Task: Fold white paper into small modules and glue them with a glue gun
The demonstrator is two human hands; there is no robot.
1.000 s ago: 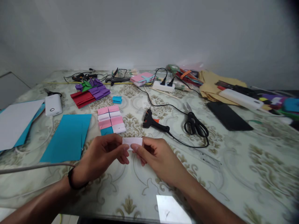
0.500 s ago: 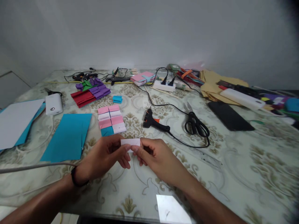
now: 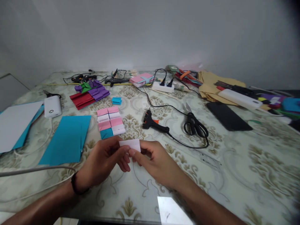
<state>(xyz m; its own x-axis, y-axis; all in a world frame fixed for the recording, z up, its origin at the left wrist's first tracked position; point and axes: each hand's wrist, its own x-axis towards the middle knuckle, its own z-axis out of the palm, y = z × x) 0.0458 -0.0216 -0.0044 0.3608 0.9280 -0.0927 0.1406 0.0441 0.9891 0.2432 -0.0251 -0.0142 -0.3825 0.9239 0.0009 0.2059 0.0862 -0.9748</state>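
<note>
A small white piece of paper [image 3: 133,144] is pinched between both hands, low in the middle of the view. My left hand [image 3: 106,157] grips its left end with thumb and fingers. On the right end, my right hand [image 3: 152,156] has its thumb on the near face and fingers behind. Just beyond my left hand lie folded pink, white and blue paper pieces [image 3: 111,121] in two columns. A small folded blue piece [image 3: 116,100] sits behind them. Blue sheets [image 3: 67,137] lie to the left.
A black glue gun [image 3: 154,122], black-handled scissors [image 3: 195,125] and a dark phone [image 3: 228,116] lie beyond my right hand. Further back are a power strip [image 3: 163,87] with cables and folded red paper [image 3: 82,99]. A white power bank [image 3: 52,106] stands left.
The white paper has tilted slightly, and more of its face shows by my right thumb. The whole view has shifted a little. Both hands keep their grip.
</note>
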